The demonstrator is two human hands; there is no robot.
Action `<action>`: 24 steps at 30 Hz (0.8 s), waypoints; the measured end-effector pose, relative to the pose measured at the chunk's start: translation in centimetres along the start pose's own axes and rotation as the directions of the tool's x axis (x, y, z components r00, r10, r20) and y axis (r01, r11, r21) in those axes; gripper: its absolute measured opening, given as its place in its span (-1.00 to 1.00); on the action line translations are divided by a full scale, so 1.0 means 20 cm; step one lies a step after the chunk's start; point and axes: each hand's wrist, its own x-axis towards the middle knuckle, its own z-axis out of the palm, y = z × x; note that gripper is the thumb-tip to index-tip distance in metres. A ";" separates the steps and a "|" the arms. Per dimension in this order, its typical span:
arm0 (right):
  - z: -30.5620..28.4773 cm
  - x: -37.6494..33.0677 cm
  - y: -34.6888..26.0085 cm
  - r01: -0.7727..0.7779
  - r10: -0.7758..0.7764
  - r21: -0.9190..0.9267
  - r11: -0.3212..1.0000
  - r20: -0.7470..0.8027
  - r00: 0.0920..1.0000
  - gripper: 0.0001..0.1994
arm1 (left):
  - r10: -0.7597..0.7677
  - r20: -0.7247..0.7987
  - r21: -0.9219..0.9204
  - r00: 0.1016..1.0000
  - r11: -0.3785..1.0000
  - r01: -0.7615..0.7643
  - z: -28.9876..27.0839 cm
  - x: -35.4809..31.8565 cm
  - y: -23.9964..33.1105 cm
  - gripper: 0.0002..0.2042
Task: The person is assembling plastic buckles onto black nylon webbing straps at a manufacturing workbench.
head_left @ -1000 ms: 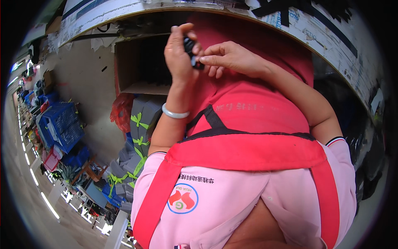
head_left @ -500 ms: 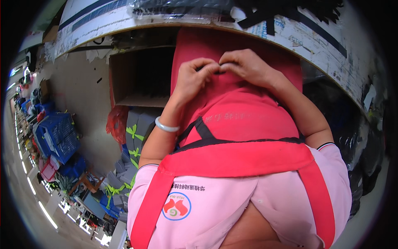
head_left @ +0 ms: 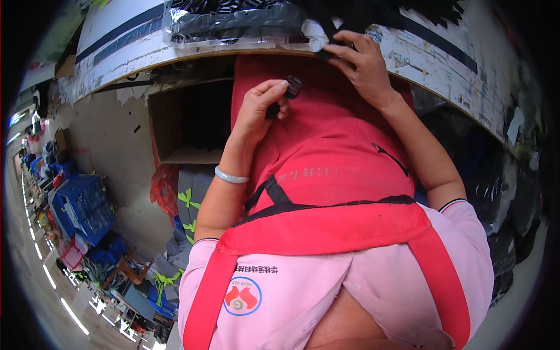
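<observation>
My left hand (head_left: 262, 111) is closed over my lap, with thumb and fingers round a small black plastic buckle (head_left: 293, 87). Part of that piece is hidden in the palm. My right hand (head_left: 364, 67) reaches to the table's front edge. Its fingertips pinch a black strap (head_left: 322, 55), largely covered by the fingers. Beyond it, a dark heap of black straps (head_left: 364, 14) lies on the table. Beneath both hands spreads my red apron (head_left: 326, 122).
A clear plastic bag (head_left: 233, 32) with black pieces sits on the worn white tabletop (head_left: 125, 52). Under it stands an open cardboard box (head_left: 192, 156). Grey bundles with green ties (head_left: 188, 198) and a red plastic bag (head_left: 165, 189) are at my left. Blue crates (head_left: 84, 204) stand farther left.
My hands, together before, are now apart. The right has moved forward to the table edge and the straps. The left stays over my lap, the black buckle now showing in its fingers.
</observation>
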 end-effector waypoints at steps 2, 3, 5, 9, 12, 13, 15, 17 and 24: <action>0.01 -0.03 0.00 0.022 -0.019 0.053 0.998 -0.050 0.999 -0.76 | -0.042 0.000 -0.146 0.999 0.988 0.041 0.01 0.01 0.03 -0.84; -0.01 -0.01 -0.02 -0.002 0.005 0.045 0.999 -0.082 0.997 -0.83 | -0.053 -0.012 -0.137 0.998 0.989 0.051 0.01 0.01 0.03 -0.84; -0.06 0.05 -0.04 0.080 -0.073 0.036 0.996 -0.166 0.983 -0.79 | -0.012 -0.031 -0.088 0.999 0.996 0.010 0.04 0.01 0.04 -0.85; -0.20 0.13 -0.26 -0.038 0.079 0.435 0.900 -0.077 0.994 -0.80 | 0.124 -0.097 0.036 0.987 0.992 -0.121 0.09 -0.02 0.03 -0.85; -0.17 0.10 -0.40 -0.374 0.282 0.698 0.611 0.250 0.926 -0.85 | 0.186 -0.143 0.106 0.972 0.979 -0.172 0.13 -0.04 0.04 -0.85; -0.18 0.10 -0.42 -0.593 0.312 0.718 0.365 0.505 0.805 -0.84 | 0.204 -0.151 0.146 0.967 0.972 -0.182 0.14 -0.04 0.04 -0.86; -0.11 0.05 -0.39 -0.724 0.324 0.648 0.238 0.650 0.688 -0.82 | 0.220 -0.168 0.184 0.961 0.965 -0.188 0.15 -0.06 0.04 -0.86; -0.10 0.03 -0.39 -0.782 0.334 0.585 0.215 0.708 0.622 -0.82 | 0.329 -0.117 0.284 0.937 0.915 -0.285 0.16 -0.06 0.03 -0.84; -0.09 0.04 -0.36 -0.822 0.282 0.552 0.142 0.773 0.568 -0.78 | 0.610 0.026 0.664 0.792 0.582 -0.470 0.12 -0.05 -0.02 -0.88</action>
